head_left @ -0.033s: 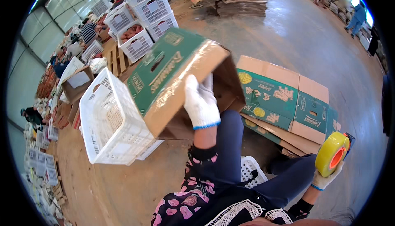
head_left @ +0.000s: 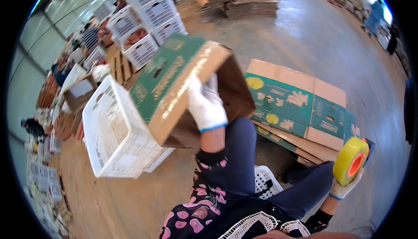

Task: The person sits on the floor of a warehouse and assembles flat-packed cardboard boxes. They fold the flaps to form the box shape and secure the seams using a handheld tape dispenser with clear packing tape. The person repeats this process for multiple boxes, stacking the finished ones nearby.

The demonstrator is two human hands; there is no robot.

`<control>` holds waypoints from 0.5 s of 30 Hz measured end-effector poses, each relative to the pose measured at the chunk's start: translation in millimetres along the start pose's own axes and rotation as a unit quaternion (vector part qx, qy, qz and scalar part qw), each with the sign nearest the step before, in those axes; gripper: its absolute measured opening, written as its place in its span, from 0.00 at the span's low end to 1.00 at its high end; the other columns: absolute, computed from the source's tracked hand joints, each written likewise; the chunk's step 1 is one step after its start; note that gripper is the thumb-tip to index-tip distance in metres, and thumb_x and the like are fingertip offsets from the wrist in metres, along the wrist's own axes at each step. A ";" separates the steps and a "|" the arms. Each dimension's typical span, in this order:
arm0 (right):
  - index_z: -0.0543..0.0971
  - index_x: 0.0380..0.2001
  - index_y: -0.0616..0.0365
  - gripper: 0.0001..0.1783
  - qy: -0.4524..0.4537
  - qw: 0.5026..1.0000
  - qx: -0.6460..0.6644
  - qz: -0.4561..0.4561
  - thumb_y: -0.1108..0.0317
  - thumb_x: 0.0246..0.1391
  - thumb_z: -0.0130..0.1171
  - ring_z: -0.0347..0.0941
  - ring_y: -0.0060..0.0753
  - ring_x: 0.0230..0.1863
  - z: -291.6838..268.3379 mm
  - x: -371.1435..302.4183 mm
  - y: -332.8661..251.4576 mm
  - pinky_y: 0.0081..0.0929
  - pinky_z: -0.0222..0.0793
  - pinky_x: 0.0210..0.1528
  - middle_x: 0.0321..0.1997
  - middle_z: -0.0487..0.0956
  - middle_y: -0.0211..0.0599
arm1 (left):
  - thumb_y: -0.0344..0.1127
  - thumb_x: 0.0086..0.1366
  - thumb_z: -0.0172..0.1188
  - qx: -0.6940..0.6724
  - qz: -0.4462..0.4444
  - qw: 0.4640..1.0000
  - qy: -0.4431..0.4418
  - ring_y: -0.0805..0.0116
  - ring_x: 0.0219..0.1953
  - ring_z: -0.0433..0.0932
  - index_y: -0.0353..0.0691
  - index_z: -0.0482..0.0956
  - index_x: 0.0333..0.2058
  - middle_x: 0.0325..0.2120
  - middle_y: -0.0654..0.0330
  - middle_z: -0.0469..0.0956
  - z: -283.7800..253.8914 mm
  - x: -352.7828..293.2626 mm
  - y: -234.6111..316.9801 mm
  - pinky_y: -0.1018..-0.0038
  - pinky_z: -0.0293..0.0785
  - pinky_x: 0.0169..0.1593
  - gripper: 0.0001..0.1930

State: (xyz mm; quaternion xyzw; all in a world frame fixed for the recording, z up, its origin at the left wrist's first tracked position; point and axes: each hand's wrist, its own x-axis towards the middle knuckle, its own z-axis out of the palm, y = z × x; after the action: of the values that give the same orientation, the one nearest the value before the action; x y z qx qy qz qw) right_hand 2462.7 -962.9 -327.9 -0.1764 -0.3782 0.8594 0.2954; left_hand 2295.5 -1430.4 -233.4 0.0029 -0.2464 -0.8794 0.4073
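Note:
A green and brown cardboard carton (head_left: 163,75) is held tilted in front of me, its open side facing right. Shiny clear tape runs along one edge. My left hand (head_left: 207,104), in a white glove with a blue cuff, grips that brown edge, its fingertips partly hidden by the carton. At the lower right my right hand (head_left: 346,186), also gloved, is closed on a tape dispenser (head_left: 370,146) carrying a large yellow tape roll (head_left: 344,163) with an orange core. The dispenser stays well apart from the carton.
A white plastic crate (head_left: 135,154) stands left of the carton. Flattened green cartons (head_left: 287,104) lie stacked at right. Behind are tall stacked crates (head_left: 159,12), a wooden pallet (head_left: 118,67) and a cardboard pile (head_left: 250,8). People are farther off, left and upper right.
My left hand and the carton have shifted slightly to the left. The right hand keeps the tape dispenser in nearly the same place. The whole view has moved a little.

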 end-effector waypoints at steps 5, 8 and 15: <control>0.74 0.64 0.50 0.28 0.003 0.999 0.036 -0.007 0.47 0.69 0.57 0.77 0.39 0.62 -1.1 11.1 0.9 0.43 0.78 0.63 0.65 0.78 0.38 | 0.37 0.76 0.55 0.034 -0.005 0.998 0.043 0.56 0.54 0.81 0.30 0.76 0.55 0.53 0.48 0.80 -26.5 140.3 -28.3 0.57 0.83 0.60 0.17; 0.73 0.64 0.56 0.31 -0.001 0.998 0.064 0.019 0.46 0.69 0.58 0.78 0.40 0.62 9.3 9.8 -0.9 0.45 0.77 0.64 0.65 0.78 0.40 | 0.35 0.72 0.57 0.107 -0.001 0.994 0.010 0.55 0.56 0.80 0.30 0.75 0.57 0.55 0.50 0.80 -38.7 250.5 -47.3 0.59 0.81 0.60 0.19; 0.74 0.64 0.60 0.31 0.002 0.996 0.057 0.063 0.47 0.69 0.58 0.80 0.40 0.60 27.6 8.9 17.7 0.44 0.79 0.64 0.62 0.81 0.44 | 0.37 0.70 0.66 0.144 -0.034 0.984 -0.096 0.54 0.63 0.74 0.32 0.71 0.62 0.59 0.50 0.78 -18.7 435.5 -37.8 0.50 0.74 0.68 0.27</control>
State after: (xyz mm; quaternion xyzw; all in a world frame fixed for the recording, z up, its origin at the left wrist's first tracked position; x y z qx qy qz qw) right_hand 2434.8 -981.8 -324.0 -0.1846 -0.3163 0.8960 0.2511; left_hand 1981.4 -1730.4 -181.0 -0.0145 -0.4086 -0.8442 0.3466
